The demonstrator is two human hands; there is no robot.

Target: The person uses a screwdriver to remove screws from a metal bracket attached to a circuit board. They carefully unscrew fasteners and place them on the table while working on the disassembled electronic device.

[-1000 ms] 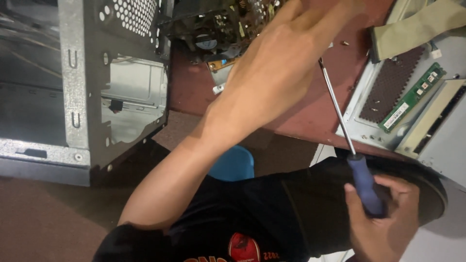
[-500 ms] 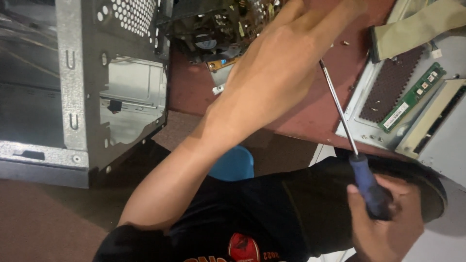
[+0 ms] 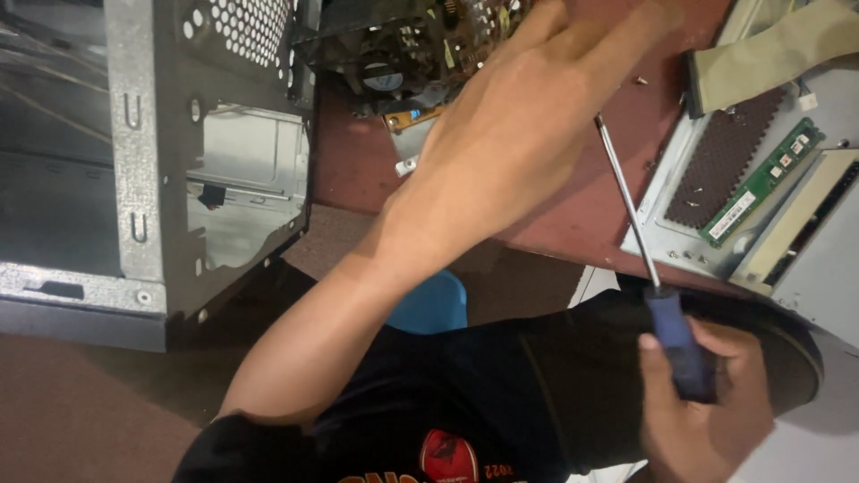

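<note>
Blue-handled screwdriver (image 3: pixel 660 304) gripped in right hand (image 3: pixel 707 402), shaft slanting up over red table (image 3: pixel 573 215). Left hand (image 3: pixel 537 116) reaches, fingers extended flat, toward power supply (image 3: pixel 403 45) beside metal case (image 3: pixel 161 161). Green RAM stick (image 3: pixel 761 183) lies right.

Case (image 3: pixel 161 179) and screw (image 3: pixel 641 80) on reddish-brown table (image 3: pixel 358 161)

One label shows: a small white rectangular sticker (image 3: pixel 732 215) on the green memory stick (image 3: pixel 761 182), near its lower end. The stick lies slantwise on the grey metal plate (image 3: pixel 662 234) at the right of the reddish-brown bench (image 3: pixel 573 215). The sticker's print is too small to make out. No packages, signs or screens are visible.
</note>
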